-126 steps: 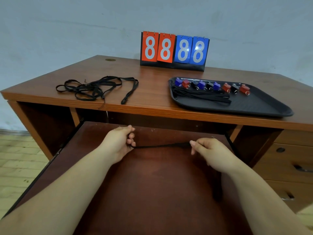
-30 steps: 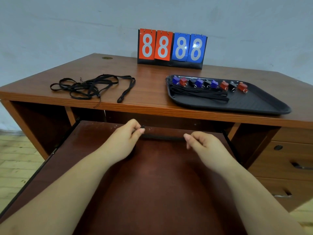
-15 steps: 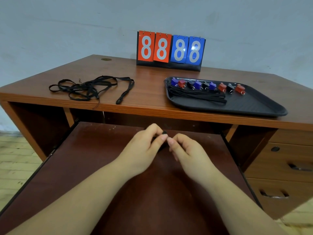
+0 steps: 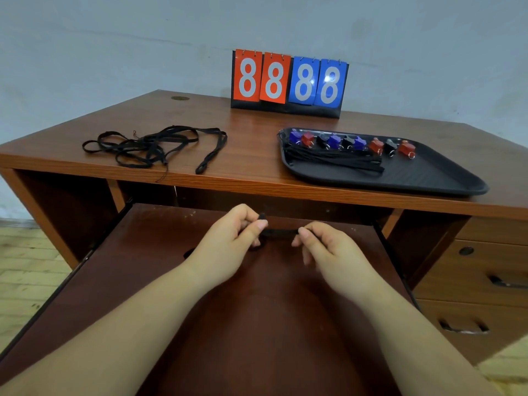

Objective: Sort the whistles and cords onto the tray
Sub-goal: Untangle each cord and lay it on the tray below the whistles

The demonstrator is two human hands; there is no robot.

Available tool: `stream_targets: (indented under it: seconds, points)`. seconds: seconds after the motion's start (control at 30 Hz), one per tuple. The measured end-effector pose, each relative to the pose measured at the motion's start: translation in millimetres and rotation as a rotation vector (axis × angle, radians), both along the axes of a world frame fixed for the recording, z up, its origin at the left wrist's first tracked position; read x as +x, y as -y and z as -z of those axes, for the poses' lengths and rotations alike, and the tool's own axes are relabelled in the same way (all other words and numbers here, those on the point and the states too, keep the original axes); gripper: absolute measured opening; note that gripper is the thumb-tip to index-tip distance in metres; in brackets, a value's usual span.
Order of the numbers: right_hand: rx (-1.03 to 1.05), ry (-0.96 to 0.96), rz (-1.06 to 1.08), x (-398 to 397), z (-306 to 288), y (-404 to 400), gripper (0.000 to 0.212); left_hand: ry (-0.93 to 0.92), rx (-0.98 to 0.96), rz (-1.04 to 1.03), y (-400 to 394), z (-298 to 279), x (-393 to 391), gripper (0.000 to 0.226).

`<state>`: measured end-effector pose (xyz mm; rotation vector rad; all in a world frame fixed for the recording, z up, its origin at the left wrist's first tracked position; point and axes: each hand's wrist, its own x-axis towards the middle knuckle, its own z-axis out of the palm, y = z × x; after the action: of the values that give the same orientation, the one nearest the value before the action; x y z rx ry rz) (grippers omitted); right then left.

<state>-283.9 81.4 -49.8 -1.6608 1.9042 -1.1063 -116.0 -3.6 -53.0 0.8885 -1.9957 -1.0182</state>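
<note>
A flip scoreboard point(image 4: 288, 82) with two orange and two blue cards, each showing a white 8, stands on its black base at the back of the glossy reddish-brown wooden desk point(image 4: 251, 155), against a pale grey wall. Below the desktop a darker, scuffed pull-out wooden shelf point(image 4: 160, 252) juts toward the person, and to the right is a stack of wooden drawers point(image 4: 485, 284) with dark metal handles. On the left of the desktop lies a loose tangle of flat black woven cords point(image 4: 148, 145), one loop trailing toward the front edge. On the right sits a black rectangular plastic tray point(image 4: 428, 178) with rounded corners and a ribbed floor; along its far side runs a row of small blue, red and black plastic whistles point(image 4: 347, 141) with metal rings, and just in front of them lies a bundle of straightened black cords point(image 4: 334, 162). Over the shelf, the left hand point(image 4: 228, 238) and right hand point(image 4: 328, 250) each pinch one end of a short stretch of black cord point(image 4: 278, 232) between thumb and forefinger, held taut between them, with a small loop hanging under the left fingers.
</note>
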Motion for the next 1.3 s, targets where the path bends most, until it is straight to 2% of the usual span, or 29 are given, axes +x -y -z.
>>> stream_targets:
  seconds: [0.23, 0.3, 0.4, 0.5, 0.57, 0.67, 0.77, 0.83, 0.9, 1.03, 1.2, 1.3]
  points:
    - [-0.129, 0.425, 0.134, 3.4, -1.5, 3.8, 0.021, 0.041, 0.014, 0.051, -9.4, 5.8, -8.7, 0.017]
    - [-0.113, 0.619, 0.113, 7.2, -1.5, 4.1, 0.024, 0.05, 0.016, 0.056, -13.4, 7.5, -11.2, 0.017]
    - [-0.077, 1.024, 0.055, 12.3, -4.8, 4.7, 0.024, 0.042, 0.008, 0.092, -18.2, 10.3, -14.1, 0.017]
    - [-0.062, 1.181, 0.065, 9.2, -7.3, 3.9, 0.014, -0.024, -0.019, 0.043, -17.3, 11.0, -15.1, 0.009]
    - [-0.07, 1.14, 0.079, 6.9, -7.1, 2.7, 0.018, -0.109, 0.042, -0.015, -15.5, 9.1, -15.2, 0.008]
    - [-0.09, 1.005, 0.122, 8.6, -3.9, 3.0, 0.028, -0.22, 0.22, 0.035, -17.7, 3.5, -14.1, 0.012]
    - [-0.11, 0.884, 0.124, 10.1, 1.9, 4.7, 0.018, -0.236, 0.279, 0.071, -18.3, 2.7, -14.5, 0.02]
    - [-0.11, 0.808, 0.111, 10.0, 3.3, 5.2, 0.017, -0.256, 0.318, 0.089, -18.5, 3.2, -15.4, 0.017]
    - [-0.11, 0.784, 0.09, 10.7, 2.7, 5.0, 0.021, -0.285, 0.347, 0.096, -18.6, 3.4, -15.5, 0.013]
    - [-0.116, 0.84, 0.064, 12.7, -0.8, 3.1, 0.012, -0.329, 0.359, 0.078, -18.3, 2.4, -14.4, 0.011]
    - [-0.095, 0.789, 0.059, 13.3, -1.0, 0.7, 0.003, -0.343, 0.387, 0.145, -18.7, 0.4, -13.2, 0.031]
    - [-0.074, 0.733, 0.033, 14.2, 0.4, 0.3, 0.004, -0.319, 0.353, 0.185, -22.0, -0.7, -13.6, 0.029]
